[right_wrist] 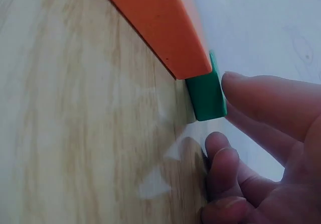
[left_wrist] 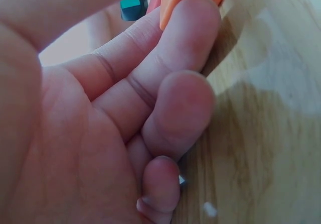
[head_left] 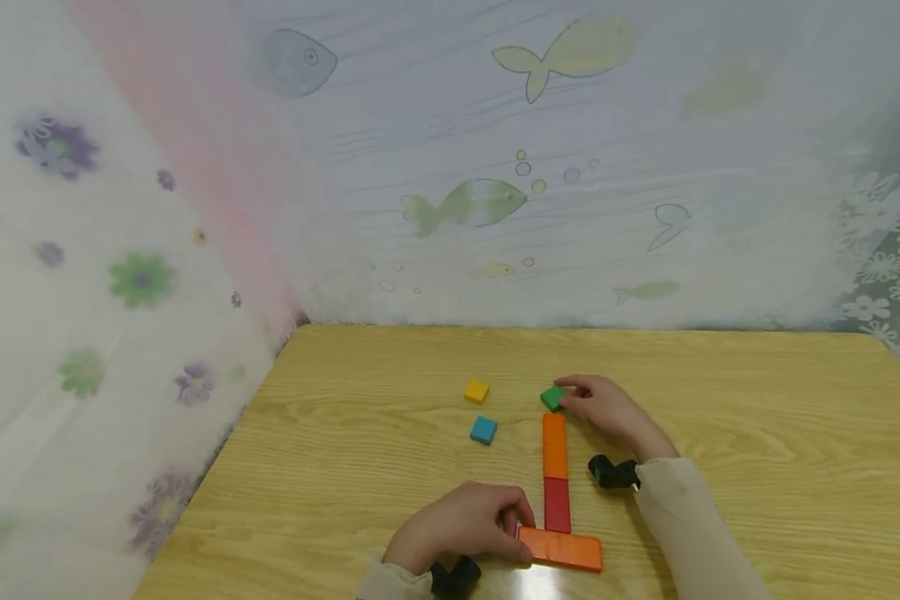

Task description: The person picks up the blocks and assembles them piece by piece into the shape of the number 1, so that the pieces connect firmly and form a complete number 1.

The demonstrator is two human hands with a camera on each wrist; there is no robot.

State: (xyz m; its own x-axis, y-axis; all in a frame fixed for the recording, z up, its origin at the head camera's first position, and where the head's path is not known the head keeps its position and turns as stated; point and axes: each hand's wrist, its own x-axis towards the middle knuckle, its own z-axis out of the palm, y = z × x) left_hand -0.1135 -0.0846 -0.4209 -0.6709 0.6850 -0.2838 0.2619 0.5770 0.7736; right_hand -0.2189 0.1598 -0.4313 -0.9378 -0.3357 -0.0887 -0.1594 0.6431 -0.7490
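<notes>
In the head view, my left hand (head_left: 476,521) grips the left end of an orange rectangular block (head_left: 566,550) lying crosswise at the front, thumb before it and forefinger behind. A red block (head_left: 557,504) meets this block's back edge. Beyond it, in line, lies a second orange block (head_left: 554,446). At the far end of that line is a small green square block (head_left: 552,398), pinched by my right hand (head_left: 603,410). The right wrist view has the green block (right_wrist: 208,96) against the orange block's end (right_wrist: 165,30), the thumb on its near side.
A yellow square block (head_left: 476,392) and a blue one (head_left: 483,430) lie left of the line on the wooden table (head_left: 330,450). Black cameras (head_left: 611,472) sit at both wrists. Printed sheeting (head_left: 435,125) hangs behind the table and along its left.
</notes>
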